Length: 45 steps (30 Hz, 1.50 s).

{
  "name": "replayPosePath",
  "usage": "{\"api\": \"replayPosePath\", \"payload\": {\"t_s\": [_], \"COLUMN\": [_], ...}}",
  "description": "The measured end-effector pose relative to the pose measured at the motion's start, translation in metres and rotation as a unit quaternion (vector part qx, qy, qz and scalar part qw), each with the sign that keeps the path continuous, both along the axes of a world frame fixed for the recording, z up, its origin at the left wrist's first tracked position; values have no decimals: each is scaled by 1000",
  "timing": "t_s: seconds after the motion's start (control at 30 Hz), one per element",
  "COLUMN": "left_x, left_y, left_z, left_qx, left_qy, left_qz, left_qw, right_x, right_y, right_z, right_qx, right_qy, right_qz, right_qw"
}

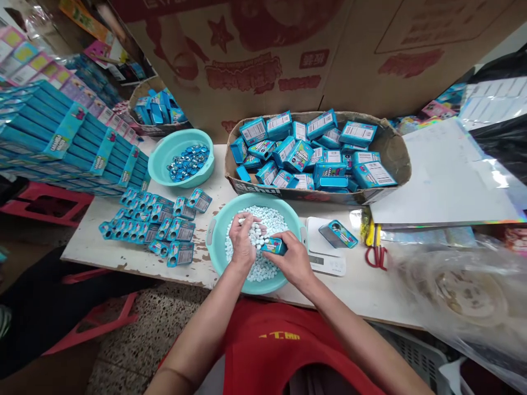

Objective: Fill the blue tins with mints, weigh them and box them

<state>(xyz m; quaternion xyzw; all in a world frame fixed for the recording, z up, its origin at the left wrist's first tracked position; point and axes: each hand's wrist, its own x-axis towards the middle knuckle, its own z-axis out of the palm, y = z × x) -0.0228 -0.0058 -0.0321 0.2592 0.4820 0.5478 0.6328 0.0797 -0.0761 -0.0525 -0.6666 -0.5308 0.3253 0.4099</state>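
Note:
My right hand [295,260] grips a small blue candy tin [274,246] and tilts it sideways over a turquoise basin [214,258] of round white candies [263,270]. Cupped beside the tin's mouth, my left hand [244,241] holds a handful of the candies. Another blue tin lies tilted on a white kitchen scale [334,265], just right of the basin. Whether candies are inside the held tin is hidden.
A cut-down cardboard box [395,148] of blue tins stands behind the basin. Blue-and-silver lids [188,163] fill a smaller bowl [156,174]. Several tins [164,219] stand in rows at left. Red-handled scissors [375,257] lie right of the scale, near a plastic-wrapped roll [469,291].

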Motion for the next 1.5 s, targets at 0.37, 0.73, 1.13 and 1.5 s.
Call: {"api": "replayPosePath", "payload": {"t_s": [0.37, 0.73, 1.13, 1.5], "left_x": [7, 8, 9, 19], "left_y": [3, 7, 3, -3], "left_z": [1, 8, 19, 4], "left_qx": [26, 60, 81, 59], "left_qy": [-6, 15, 17, 76], "left_qz": [-9, 1, 9, -22], "left_qw": [1000, 998, 997, 995], "right_x": [5, 2, -3, -1], "right_y": [4, 9, 5, -2], "right_z": [2, 10, 24, 9], "right_qx": [16, 30, 63, 53], "right_qy": [-16, -8, 18, 55], "right_qz": [-3, -15, -4, -26], "right_qw": [1000, 999, 998, 997]}}
